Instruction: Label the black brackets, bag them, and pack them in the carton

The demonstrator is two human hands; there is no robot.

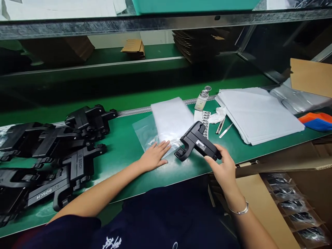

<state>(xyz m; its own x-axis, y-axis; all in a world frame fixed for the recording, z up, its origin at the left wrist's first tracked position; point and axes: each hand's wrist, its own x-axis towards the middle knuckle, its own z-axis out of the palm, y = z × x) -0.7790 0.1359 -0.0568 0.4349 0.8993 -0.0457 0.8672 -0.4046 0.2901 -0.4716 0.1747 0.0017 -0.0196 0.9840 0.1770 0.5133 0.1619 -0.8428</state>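
Observation:
My right hand point(223, 166) grips the right end of a black plastic part point(201, 142) that carries a small white label. The part is raised over the green bench, its hooked end pointing left. My left hand point(155, 157) lies with its fingers spread on the lower edge of the clear plastic bags point(172, 119). Behind the black part is a strip of printed labels point(205, 121). Several similar black parts point(80, 166), some marked BOSCH, are piled on the left of the bench.
A bottle point(201, 99), crumpled tissue, a cutter point(220, 126) and tweezers point(226, 130) lie beyond my right hand. White sheets point(259, 114) are stacked at the right. A metal shelf edge point(166, 25) crosses above. An open carton point(269, 207) with bagged parts stands at the lower right.

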